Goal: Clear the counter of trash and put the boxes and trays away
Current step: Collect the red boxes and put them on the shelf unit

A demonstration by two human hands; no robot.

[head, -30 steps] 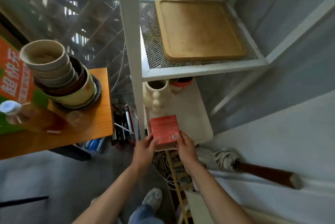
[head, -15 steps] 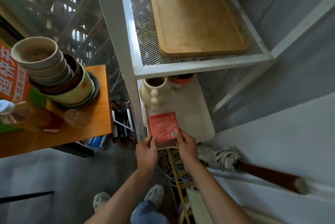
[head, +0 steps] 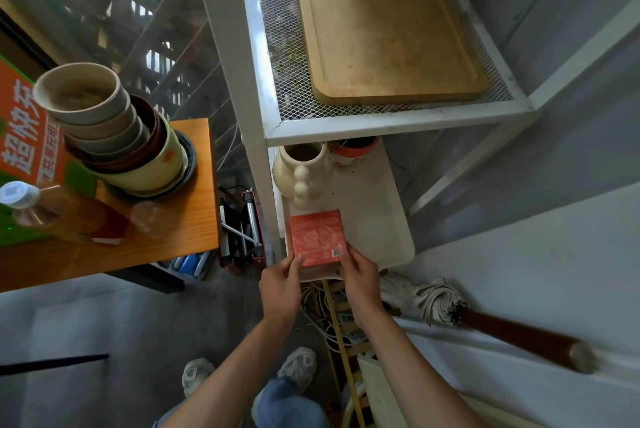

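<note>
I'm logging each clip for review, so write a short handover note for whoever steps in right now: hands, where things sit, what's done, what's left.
Left hand and right hand each pinch the near edge of the red box, which lies on the white tray on the lower shelf, in front of the cream jug.
Done: wooden tray lies on the mesh top shelf.
Left: release the box; stacked bowls and bottle remain on the wooden counter.

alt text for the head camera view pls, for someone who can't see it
Both hands, left hand and right hand, hold a red box at the front of a white tray on a white rack's lower shelf, beside a cream vase. A wooden tray lies on the mesh shelf above.
</note>
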